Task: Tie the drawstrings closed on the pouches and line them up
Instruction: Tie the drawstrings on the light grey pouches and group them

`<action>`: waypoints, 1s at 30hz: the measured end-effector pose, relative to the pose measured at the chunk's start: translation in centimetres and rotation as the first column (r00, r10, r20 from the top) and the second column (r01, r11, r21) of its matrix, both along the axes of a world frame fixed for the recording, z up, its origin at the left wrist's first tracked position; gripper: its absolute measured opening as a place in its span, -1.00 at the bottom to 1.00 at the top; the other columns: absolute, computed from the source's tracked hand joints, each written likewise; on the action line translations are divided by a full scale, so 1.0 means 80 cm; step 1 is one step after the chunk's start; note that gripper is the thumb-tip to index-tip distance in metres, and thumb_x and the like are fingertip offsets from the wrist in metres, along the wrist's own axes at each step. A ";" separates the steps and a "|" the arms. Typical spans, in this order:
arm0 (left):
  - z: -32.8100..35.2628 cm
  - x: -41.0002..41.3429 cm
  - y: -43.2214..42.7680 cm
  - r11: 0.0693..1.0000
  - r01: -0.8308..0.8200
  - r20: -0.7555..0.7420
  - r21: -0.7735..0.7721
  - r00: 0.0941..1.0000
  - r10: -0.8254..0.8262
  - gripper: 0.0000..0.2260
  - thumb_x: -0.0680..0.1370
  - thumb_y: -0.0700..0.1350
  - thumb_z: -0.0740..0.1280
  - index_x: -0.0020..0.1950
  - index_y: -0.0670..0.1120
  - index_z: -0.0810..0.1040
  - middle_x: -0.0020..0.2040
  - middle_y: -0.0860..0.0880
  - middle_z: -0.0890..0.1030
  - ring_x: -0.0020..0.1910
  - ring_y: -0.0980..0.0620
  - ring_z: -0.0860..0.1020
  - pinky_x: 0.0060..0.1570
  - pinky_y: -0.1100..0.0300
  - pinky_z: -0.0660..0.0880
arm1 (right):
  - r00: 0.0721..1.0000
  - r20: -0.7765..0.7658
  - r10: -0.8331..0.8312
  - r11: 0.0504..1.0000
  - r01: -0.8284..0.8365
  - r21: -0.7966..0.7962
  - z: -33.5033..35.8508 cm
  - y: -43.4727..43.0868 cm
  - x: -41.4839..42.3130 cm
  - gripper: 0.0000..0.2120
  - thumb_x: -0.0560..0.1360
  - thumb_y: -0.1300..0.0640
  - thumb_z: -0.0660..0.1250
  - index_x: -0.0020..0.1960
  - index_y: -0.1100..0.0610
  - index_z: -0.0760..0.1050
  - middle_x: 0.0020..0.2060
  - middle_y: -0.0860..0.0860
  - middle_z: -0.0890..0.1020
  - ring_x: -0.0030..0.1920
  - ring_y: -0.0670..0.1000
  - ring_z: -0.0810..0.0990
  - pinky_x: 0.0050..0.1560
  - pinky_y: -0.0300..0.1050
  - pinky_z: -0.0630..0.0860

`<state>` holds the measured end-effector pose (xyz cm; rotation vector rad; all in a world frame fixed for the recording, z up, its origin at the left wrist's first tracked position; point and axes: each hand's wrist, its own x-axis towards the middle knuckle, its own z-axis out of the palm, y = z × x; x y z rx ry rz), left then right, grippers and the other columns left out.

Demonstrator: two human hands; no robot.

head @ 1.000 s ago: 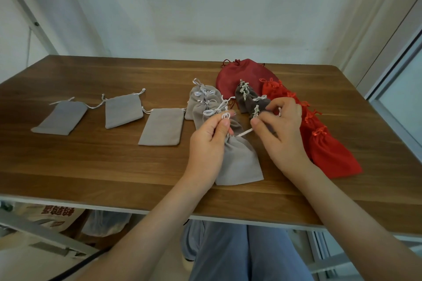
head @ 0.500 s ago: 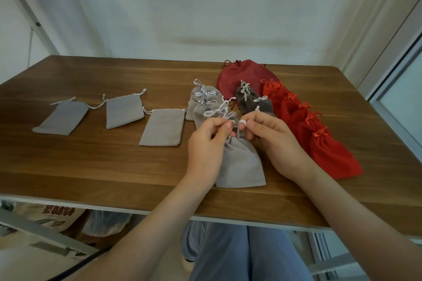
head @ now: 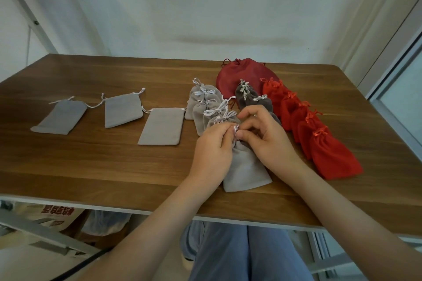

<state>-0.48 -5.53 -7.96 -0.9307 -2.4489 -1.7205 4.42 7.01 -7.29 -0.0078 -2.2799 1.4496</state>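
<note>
Gathered grey pouch (head: 246,166) lies at table's near edge w/ tied pouches (head: 206,100) behind, three flat pouches (head: 161,126) left.

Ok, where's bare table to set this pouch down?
Bare table runs along the near edge, in front of the three flat grey pouches, and along the far edge behind them. A smaller patch lies right of the red pouches. Crowded: from the tied grey pouches to the red ones, where left hand and right hand pinch the held pouch.

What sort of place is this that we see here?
Probably a simple indoor packing or craft workspace: a wooden table against a bare white wall, rows of tied pouches laid out, and a printed sack stored underneath.
</note>
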 end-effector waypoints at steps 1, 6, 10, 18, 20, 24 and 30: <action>0.000 0.000 0.000 1.000 0.017 -0.015 -0.002 1.000 -0.017 -0.79 0.63 -0.20 0.17 0.08 -0.10 0.60 -0.08 0.05 0.59 -0.04 0.14 0.52 -0.08 0.42 0.39 | 1.000 -0.002 -0.014 1.000 0.014 -0.002 0.001 -0.001 0.000 -0.65 0.48 0.35 0.34 0.03 -0.08 0.39 -0.32 -0.08 0.62 -0.23 -0.18 0.59 -0.11 -0.36 0.46; 0.003 0.002 0.000 0.995 0.089 -0.051 -0.039 0.995 -0.091 -0.79 0.62 -0.12 0.20 0.18 -0.08 0.57 -0.02 0.11 0.54 0.07 0.12 0.47 0.04 0.46 0.32 | 0.996 -0.020 -0.086 0.995 0.087 0.041 0.002 0.000 0.003 -0.66 0.49 0.33 0.33 0.06 -0.10 0.46 -0.26 -0.14 0.63 -0.14 -0.21 0.60 -0.04 -0.33 0.49; 0.002 0.001 0.001 0.999 0.021 -0.062 0.032 0.998 -0.019 -0.85 0.59 -0.13 0.26 0.06 -0.09 0.61 -0.10 0.08 0.58 -0.02 0.11 0.52 -0.03 0.39 0.40 | 0.996 -0.031 -0.089 0.995 0.090 0.031 -0.001 -0.002 0.004 -0.75 0.49 0.30 0.35 0.03 -0.03 0.52 -0.17 -0.11 0.65 -0.08 -0.17 0.63 0.04 -0.22 0.54; -0.004 -0.002 0.004 0.995 -0.056 -0.151 0.079 0.986 0.068 -0.80 0.60 -0.13 0.23 0.12 -0.09 0.61 -0.03 0.13 0.59 0.04 0.13 0.54 0.04 0.38 0.42 | 0.994 -0.006 -0.106 0.993 0.106 -0.043 0.002 -0.001 0.003 -0.80 0.53 0.30 0.28 0.08 0.07 0.54 -0.07 -0.15 0.64 0.01 -0.22 0.60 0.07 -0.34 0.48; -0.003 -0.001 0.003 0.996 -0.033 -0.174 0.082 0.984 0.047 -0.79 0.60 -0.12 0.21 0.13 -0.05 0.61 -0.01 0.12 0.60 0.06 0.15 0.53 0.07 0.36 0.42 | 0.992 0.018 -0.123 0.989 0.124 -0.084 0.000 0.001 0.002 -0.84 0.54 0.25 0.29 0.09 0.14 0.56 -0.06 -0.08 0.66 0.02 -0.19 0.60 0.09 -0.30 0.49; -0.002 0.001 0.002 0.996 -0.011 -0.213 0.092 0.977 0.031 -0.78 0.59 -0.13 0.20 0.15 0.00 0.59 -0.02 0.13 0.58 0.04 0.20 0.49 0.07 0.38 0.39 | 0.998 0.038 -0.042 0.966 0.050 -0.254 0.002 0.002 0.001 -0.84 0.55 0.26 0.26 0.05 0.30 0.57 -0.08 0.07 0.66 -0.03 -0.09 0.63 0.03 -0.25 0.52; -0.007 -0.001 0.003 0.997 -0.033 -0.231 0.069 0.972 0.048 -0.71 0.58 -0.13 0.21 0.26 -0.11 0.55 0.04 0.04 0.59 0.09 0.18 0.46 0.12 0.45 0.35 | 0.993 0.095 0.075 0.919 -0.032 -0.393 0.004 0.002 0.001 -0.86 0.54 0.27 0.25 -0.05 0.31 0.56 -0.22 0.05 0.64 -0.15 -0.09 0.60 -0.08 -0.28 0.51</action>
